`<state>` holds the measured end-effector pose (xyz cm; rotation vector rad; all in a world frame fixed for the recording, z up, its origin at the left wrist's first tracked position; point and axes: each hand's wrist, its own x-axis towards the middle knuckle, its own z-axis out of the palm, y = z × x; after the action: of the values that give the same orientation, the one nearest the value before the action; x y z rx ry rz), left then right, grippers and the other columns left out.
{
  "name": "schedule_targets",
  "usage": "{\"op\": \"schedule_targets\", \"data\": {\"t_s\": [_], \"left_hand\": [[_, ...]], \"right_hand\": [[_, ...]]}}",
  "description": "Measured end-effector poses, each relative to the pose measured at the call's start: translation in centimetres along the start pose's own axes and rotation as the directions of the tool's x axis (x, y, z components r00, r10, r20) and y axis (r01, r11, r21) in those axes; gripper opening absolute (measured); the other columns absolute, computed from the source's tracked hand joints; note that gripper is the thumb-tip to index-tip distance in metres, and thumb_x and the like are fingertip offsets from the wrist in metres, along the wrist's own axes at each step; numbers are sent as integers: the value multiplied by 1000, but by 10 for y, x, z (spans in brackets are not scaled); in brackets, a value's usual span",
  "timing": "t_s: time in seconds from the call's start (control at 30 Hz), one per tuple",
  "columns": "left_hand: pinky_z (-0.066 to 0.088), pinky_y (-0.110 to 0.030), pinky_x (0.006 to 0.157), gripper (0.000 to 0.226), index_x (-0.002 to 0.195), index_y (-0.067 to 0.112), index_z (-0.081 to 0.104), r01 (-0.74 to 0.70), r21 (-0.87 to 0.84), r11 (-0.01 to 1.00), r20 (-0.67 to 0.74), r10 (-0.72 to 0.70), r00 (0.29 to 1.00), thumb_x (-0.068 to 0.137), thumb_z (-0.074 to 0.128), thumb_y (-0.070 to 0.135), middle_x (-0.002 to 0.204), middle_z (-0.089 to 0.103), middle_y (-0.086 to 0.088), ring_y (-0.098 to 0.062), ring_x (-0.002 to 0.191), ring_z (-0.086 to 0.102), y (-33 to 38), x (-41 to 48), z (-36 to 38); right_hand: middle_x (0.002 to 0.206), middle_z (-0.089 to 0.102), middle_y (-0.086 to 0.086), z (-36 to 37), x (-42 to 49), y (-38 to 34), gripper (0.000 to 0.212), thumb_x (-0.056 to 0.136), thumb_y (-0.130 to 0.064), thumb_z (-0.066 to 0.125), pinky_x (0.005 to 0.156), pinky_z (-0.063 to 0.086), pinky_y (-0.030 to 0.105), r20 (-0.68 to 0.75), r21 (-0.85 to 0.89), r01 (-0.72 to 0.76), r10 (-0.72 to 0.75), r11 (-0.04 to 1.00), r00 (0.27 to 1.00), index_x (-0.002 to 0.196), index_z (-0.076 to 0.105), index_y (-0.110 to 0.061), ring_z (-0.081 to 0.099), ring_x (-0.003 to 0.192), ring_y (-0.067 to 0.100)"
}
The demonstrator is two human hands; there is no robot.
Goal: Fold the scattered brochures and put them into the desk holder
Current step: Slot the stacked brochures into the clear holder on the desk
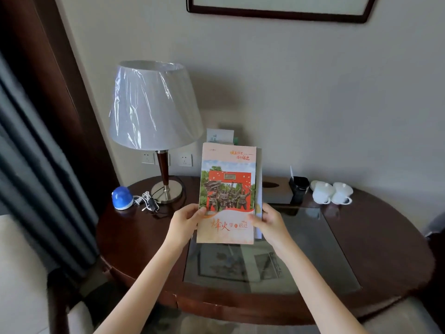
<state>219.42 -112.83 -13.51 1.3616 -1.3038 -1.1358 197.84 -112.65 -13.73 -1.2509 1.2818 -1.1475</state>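
A folded brochure point(227, 189) with a red photo cover and orange lettering stands upright above the table, its cover facing me. My left hand point(186, 222) pinches its lower left edge and my right hand point(271, 224) grips its lower right edge, where extra folded panels show behind the cover. Behind the top of the brochure, against the wall, another pale brochure point(220, 135) sticks up; whatever it stands in is hidden by the held brochure.
A round dark wooden table point(375, 239) has a glass inset. A lamp point(154, 109) with a plastic-wrapped shade stands at the left, beside a blue dome object point(122, 197) and cables. A black device point(298, 189) and two white cups point(332, 192) sit at the right.
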Motion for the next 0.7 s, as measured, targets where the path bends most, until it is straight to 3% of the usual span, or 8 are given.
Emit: {"op": "schedule_targets", "data": {"t_s": [0.2,0.37,0.7], "left_hand": [[52,-21,64,24,76,21,72,62,-11,998,79,-61,995,92,57,12,72,73,5,-9,74,66,-43,101,15],[48,-31,68,13,90,8,72,134,134,982,115,-150,982,90,61,15,87,69,-9,-19,80,62,-85,179,27],[40,-27,65,15,89,6,72,279,285,917,162,-332,929,90,61,16,88,70,-12,-20,77,58,-143,240,56]], "right_hand": [[101,67,-6,-8,87,43,22,88,-5,59,65,55,18,-16,-14,-81,81,997,997,108,57,-14,65,89,0],[109,65,1,-10,144,75,27,90,-8,58,78,55,24,-45,-28,-190,188,981,981,117,55,-8,62,104,15],[96,66,-9,-19,198,135,20,90,-8,58,60,50,10,-68,-25,-435,432,900,899,109,57,-13,61,88,-2]]}}
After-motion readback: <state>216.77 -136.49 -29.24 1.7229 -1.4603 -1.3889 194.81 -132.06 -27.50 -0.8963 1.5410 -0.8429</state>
